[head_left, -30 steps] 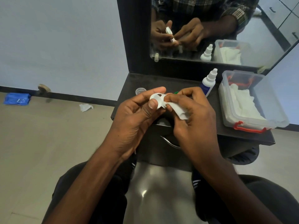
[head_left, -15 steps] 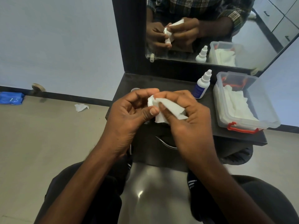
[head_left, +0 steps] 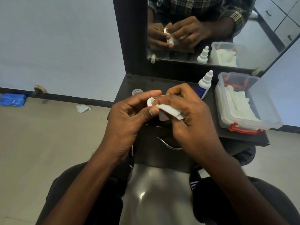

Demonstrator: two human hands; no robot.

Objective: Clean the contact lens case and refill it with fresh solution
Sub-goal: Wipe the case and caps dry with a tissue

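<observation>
My left hand (head_left: 129,117) pinches the white contact lens case (head_left: 150,101) between thumb and fingers, above the front of the black vanity shelf (head_left: 211,132). My right hand (head_left: 193,117) holds a folded white tissue (head_left: 170,112) and presses it against the case. Most of the case is hidden by my fingers and the tissue. A small green piece (head_left: 179,95) peeks out behind my right hand. A clear round cap (head_left: 137,92) lies on the shelf to the left. The solution bottle (head_left: 203,85), white with a blue label, stands upright at the back.
A clear plastic box (head_left: 266,114) with red latches holds white tissues at the shelf's right. A mirror (head_left: 211,30) rises behind the shelf. A drawer handle (head_left: 170,146) sits below my hands. A crumpled tissue (head_left: 83,108) and a blue packet (head_left: 12,99) lie on the floor.
The tissue has been worked over and around the case, covering more of it than a second ago. Both hands stay together at the same spot above the shelf.
</observation>
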